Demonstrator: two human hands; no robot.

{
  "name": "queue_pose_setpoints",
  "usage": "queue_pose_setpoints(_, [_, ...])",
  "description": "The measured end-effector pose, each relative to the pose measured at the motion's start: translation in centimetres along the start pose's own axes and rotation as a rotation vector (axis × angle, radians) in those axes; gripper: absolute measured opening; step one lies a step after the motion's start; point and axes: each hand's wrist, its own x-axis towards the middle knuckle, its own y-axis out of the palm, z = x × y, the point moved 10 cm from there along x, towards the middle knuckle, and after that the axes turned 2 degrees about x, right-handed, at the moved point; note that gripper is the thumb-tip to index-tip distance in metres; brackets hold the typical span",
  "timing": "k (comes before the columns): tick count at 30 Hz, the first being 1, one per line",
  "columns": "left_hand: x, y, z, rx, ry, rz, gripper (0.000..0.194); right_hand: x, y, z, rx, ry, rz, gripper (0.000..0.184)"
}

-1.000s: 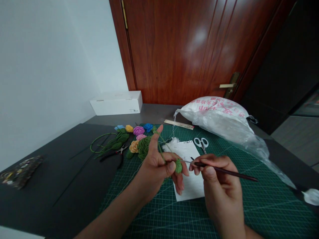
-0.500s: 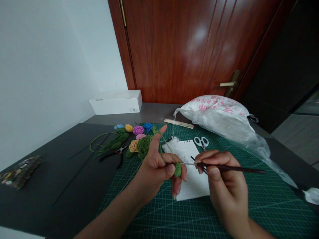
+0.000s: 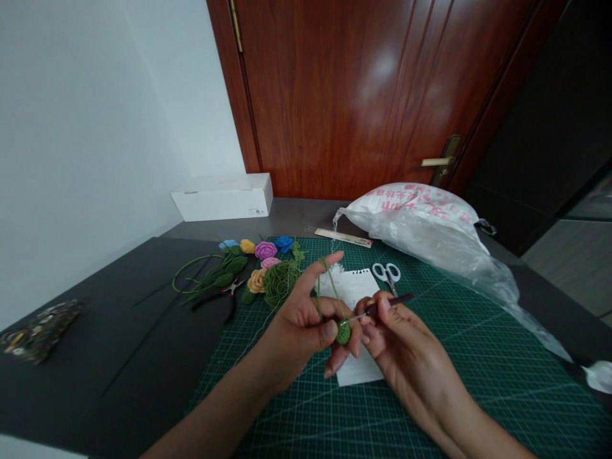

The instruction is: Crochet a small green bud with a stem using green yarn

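Observation:
My left hand [image 3: 306,319] pinches a small green crocheted piece [image 3: 343,333] between thumb and fingers. Its raised index finger carries a strand of green yarn [image 3: 337,290] that runs down to the piece. My right hand [image 3: 401,338] grips a crochet hook [image 3: 375,308] with a dark handle, and the thin metal tip reaches the top of the crocheted piece. A ball of green yarn [image 3: 280,284] lies just beyond my left hand. Beneath both hands is a sheet of white paper [image 3: 361,370], partly covered by them.
Scissors [image 3: 386,274] lie behind my right hand on the green cutting mat [image 3: 478,382]. Crocheted flowers [image 3: 265,250] and pliers [image 3: 231,290] lie to the left. A white box [image 3: 222,197] and a stuffed plastic bag [image 3: 425,217] stand at the back.
My right hand has turned and come closer to my left hand, swinging the hook's handle upward. The left index finger has shifted right with the yarn.

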Motion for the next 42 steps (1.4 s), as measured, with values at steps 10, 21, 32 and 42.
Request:
queue_pose_setpoints(10, [0.3,-0.4,0.8,-0.065,-0.11,-0.048,0.049,0.3,-0.7,-1.9,0.159,0.138,-0.128,0.024])
queue_pose_setpoints(21, [0.0,-0.7,0.5,0.157,-0.111,-0.166,0.053,0.3,0.0,-0.6,0.093,0.048,-0.064,0.023])
queue_pose_setpoints(32, [-0.3,1.1,1.0,-0.03,-0.211,-0.049,0.077,0.4,0.2,1.0,-0.042,-0.106,0.02,0.017])
queue_pose_setpoints(42, [-0.6,2.1,1.0,-0.107,-0.233,0.023,0.074,0.9,0.1,2.8,-0.035,-0.199,0.037,0.02])
